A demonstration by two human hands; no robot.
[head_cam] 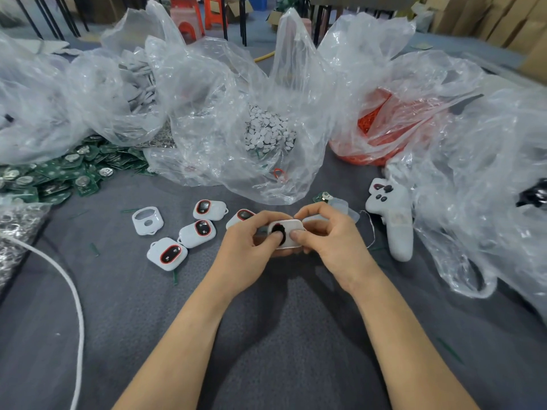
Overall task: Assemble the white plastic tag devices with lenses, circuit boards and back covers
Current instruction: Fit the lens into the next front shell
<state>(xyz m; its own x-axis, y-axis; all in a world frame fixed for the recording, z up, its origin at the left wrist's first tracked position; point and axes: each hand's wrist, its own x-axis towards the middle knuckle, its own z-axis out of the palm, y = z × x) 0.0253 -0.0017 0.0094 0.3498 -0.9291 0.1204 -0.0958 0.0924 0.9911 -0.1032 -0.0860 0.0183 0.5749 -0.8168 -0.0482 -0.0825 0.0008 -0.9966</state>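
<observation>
My left hand [251,241] grips the left end of the tag [293,232], fingers curled under it and the thumb lying on the dark lens [278,228]. My right hand [325,235] clasps the right end the same way, thumb on the white face just beside the lens. The tag is held between both hands, low over the grey table [281,335] in the near middle, with its long side running left to right from one hand to the other. The lens sits toward the left half, so the left thumb is the nearer one. I judge the next push goes straight down there while the right hand braces.

At the far left edge a white cord [74,291] curves along the near table. Beyond it is a heap of green circuit boards [59,176]. Next comes an empty shell [147,221] with its openings bare, then four finished tags [197,233] with red-rimmed lenses, the rightmost just behind my left knuckles. Just past my right fingers lie a loose board [321,198] and a clear cover [343,210], close enough to reach. Farther right rests a white controller [390,214]. Along the far side stand a bag of white discs [268,130] and a bag of orange parts [379,125]. Nothing lies between my hands and the tag.
</observation>
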